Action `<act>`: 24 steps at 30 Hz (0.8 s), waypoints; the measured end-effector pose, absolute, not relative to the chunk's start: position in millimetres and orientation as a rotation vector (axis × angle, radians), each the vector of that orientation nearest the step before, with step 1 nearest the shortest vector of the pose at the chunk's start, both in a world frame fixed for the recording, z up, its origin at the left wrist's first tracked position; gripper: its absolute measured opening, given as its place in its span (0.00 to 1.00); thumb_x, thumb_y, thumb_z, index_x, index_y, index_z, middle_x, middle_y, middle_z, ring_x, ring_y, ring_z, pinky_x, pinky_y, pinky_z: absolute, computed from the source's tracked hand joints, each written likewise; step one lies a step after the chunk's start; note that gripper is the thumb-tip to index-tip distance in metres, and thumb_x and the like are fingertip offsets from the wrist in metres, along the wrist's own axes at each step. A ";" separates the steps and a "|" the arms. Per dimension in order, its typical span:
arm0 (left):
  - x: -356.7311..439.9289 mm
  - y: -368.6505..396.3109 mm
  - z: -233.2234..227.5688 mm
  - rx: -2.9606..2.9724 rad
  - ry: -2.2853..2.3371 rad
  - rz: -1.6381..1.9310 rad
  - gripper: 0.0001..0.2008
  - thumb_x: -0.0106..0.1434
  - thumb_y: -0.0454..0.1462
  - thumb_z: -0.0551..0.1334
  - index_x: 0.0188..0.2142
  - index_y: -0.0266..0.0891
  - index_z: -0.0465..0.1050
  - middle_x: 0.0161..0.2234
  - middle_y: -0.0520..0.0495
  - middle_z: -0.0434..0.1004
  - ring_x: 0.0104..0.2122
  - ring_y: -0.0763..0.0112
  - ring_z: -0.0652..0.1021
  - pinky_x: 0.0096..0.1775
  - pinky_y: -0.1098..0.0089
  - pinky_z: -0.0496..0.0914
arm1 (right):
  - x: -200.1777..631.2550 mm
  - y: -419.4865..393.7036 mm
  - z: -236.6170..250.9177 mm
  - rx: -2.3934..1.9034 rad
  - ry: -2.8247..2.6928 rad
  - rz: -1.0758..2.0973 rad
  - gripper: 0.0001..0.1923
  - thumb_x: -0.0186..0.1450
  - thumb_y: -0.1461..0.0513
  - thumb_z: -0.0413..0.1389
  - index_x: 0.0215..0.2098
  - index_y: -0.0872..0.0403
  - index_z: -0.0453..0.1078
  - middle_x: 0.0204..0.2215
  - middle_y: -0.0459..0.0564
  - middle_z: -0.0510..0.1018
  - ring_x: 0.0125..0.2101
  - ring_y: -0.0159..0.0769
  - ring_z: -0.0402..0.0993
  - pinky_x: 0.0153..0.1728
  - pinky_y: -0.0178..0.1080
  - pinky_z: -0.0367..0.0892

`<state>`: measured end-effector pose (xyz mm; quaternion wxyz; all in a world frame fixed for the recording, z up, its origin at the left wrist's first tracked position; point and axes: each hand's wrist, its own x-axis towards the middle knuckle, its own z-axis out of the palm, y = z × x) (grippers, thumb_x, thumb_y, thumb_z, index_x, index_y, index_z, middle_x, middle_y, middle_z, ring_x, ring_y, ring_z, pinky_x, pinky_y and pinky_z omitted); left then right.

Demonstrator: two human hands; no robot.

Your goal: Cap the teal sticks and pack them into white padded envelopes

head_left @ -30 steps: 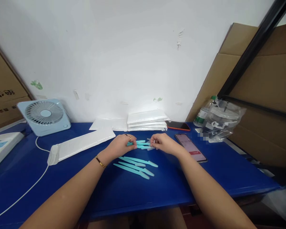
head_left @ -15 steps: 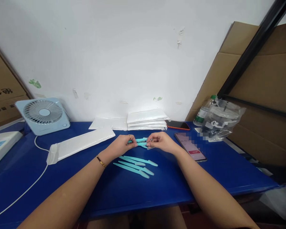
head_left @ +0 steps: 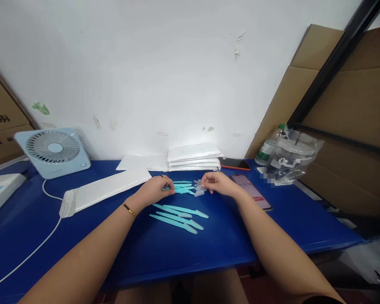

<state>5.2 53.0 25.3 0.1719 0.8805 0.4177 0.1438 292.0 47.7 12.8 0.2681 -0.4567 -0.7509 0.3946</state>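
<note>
Turquoise sticks [head_left: 169, 221] lie on the blue tabletop [head_left: 221, 249], long axes running left-right, pale ends pointing right and slightly nearside. Left hand [head_left: 155, 189]: fingers bunched at the rear pile [head_left: 184, 187], grip unclear. Right hand [head_left: 221, 183]: fingers curled beside translucent pieces [head_left: 199, 194], can't tell if holding one.

Blue table [head_left: 215, 249]. In front of the white packet stack [head_left: 194, 154]: turquoise sticks [head_left: 172, 223] in two groups, translucent pieces [head_left: 199, 193]. Right of stack: dark phone [head_left: 236, 164], lit phone [head_left: 250, 190], bottle [head_left: 265, 151], bagged cup [head_left: 294, 157]. Left of stack: long white packet [head_left: 104, 191], pale-blue fan [head_left: 53, 147].
</note>
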 end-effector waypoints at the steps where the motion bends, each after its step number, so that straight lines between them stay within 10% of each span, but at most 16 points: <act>1: 6.2 51.7 25.8 2.545 1.178 0.418 0.12 0.58 0.47 0.58 0.31 0.43 0.74 0.35 0.51 0.74 0.34 0.68 0.73 0.35 0.70 0.64 | 291.2 48.3 11.1 -1.243 -2.069 1.036 0.15 0.57 0.53 0.58 0.33 0.57 0.70 0.20 0.44 0.72 0.17 0.26 0.65 0.21 0.30 0.60; 24: 17.6 37.6 39.5 2.536 1.219 0.351 0.10 0.60 0.42 0.56 0.28 0.42 0.72 0.28 0.50 0.75 0.29 0.69 0.73 0.29 0.71 0.60 | 275.5 24.7 32.0 -1.300 -2.390 0.764 0.11 0.54 0.55 0.60 0.29 0.55 0.76 0.23 0.46 0.77 0.22 0.30 0.68 0.22 0.31 0.58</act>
